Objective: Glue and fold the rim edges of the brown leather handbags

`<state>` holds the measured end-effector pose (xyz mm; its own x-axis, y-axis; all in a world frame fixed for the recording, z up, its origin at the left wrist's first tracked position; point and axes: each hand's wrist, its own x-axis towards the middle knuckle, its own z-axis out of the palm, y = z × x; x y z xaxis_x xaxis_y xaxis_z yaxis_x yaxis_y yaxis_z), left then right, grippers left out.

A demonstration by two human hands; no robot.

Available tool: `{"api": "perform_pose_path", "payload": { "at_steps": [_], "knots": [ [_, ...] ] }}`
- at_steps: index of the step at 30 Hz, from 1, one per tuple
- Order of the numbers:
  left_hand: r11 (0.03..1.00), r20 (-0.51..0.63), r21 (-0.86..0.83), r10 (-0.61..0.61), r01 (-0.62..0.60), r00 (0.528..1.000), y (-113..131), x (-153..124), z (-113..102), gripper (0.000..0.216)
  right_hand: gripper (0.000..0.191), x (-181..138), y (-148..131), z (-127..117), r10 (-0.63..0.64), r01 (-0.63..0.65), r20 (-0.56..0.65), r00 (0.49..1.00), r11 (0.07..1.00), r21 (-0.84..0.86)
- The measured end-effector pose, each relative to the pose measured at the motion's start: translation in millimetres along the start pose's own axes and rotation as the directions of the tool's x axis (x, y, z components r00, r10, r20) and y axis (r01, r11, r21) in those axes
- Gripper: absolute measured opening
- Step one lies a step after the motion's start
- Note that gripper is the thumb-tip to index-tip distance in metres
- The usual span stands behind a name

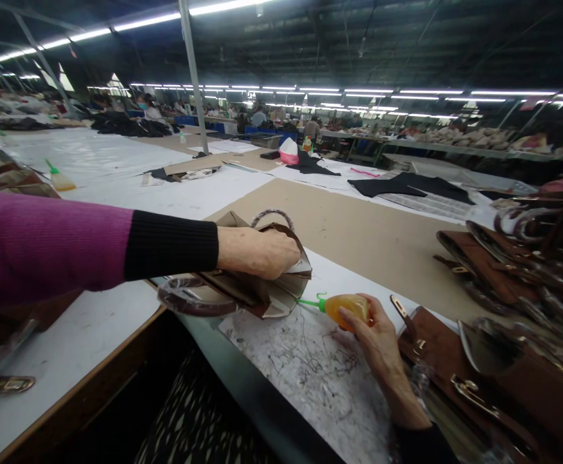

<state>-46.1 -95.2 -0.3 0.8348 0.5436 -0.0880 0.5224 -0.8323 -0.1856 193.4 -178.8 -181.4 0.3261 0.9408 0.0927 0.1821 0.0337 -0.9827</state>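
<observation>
My left hand (260, 251) presses down on a brown handbag (243, 287) lying on the table, fingers curled over its folded flap. A plastic-wrapped round handle (185, 298) sticks out of the bag toward me. My right hand (375, 335) is wrapped round a small orange glue bottle (346, 305). Its green nozzle (309, 301) points at the bag's edge. Under both lies a white sheet (310, 374) smeared with dried glue threads.
Brown bags with gold buckles (494, 361) are piled at the right. Black fabric pieces (407, 185) and another glue bottle (59, 179) lie on the long tables farther off. A metal post (193, 71) rises behind. Other people work in the distance.
</observation>
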Motion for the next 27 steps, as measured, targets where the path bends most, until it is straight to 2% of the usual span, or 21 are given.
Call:
{"api": "perform_pose_path", "payload": {
  "at_steps": [3,5,10,12,16,20,27],
  "knots": [
    [0.999,0.142,0.035,0.017,-0.022,0.99,6,-4,-6,0.004,0.058,-2,-1,-1,0.029,-0.029,0.005,1.0,0.999,0.019],
    [0.999,0.167,0.05,0.004,-0.013,0.986,11,-11,-11,0.005,0.058,-4,-4,0,0.039,-0.039,0.01,0.999,0.999,0.032],
    [0.998,0.103,-0.055,-0.018,0.024,0.995,18,-33,-10,0.008,0.052,-12,-12,4,0.068,-0.07,0.023,0.997,0.995,0.069],
    [0.995,0.081,-0.085,-0.037,0.044,0.996,20,-38,-3,0.007,0.051,-14,-14,4,0.086,-0.088,0.026,0.996,0.993,0.079],
    [0.991,0.131,-0.084,-0.091,0.102,0.987,22,-45,18,0.006,0.048,-16,-17,3,0.125,-0.127,0.026,0.992,0.988,0.092],
    [0.989,0.069,-0.109,-0.092,0.1,0.993,22,-52,35,0.008,0.045,-17,-20,3,0.152,-0.155,0.032,0.988,0.981,0.114],
    [0.984,0.139,-0.127,-0.105,0.123,0.985,23,-51,24,0.011,0.045,-20,-22,4,0.172,-0.177,0.049,0.984,0.979,0.103]
  ]
}}
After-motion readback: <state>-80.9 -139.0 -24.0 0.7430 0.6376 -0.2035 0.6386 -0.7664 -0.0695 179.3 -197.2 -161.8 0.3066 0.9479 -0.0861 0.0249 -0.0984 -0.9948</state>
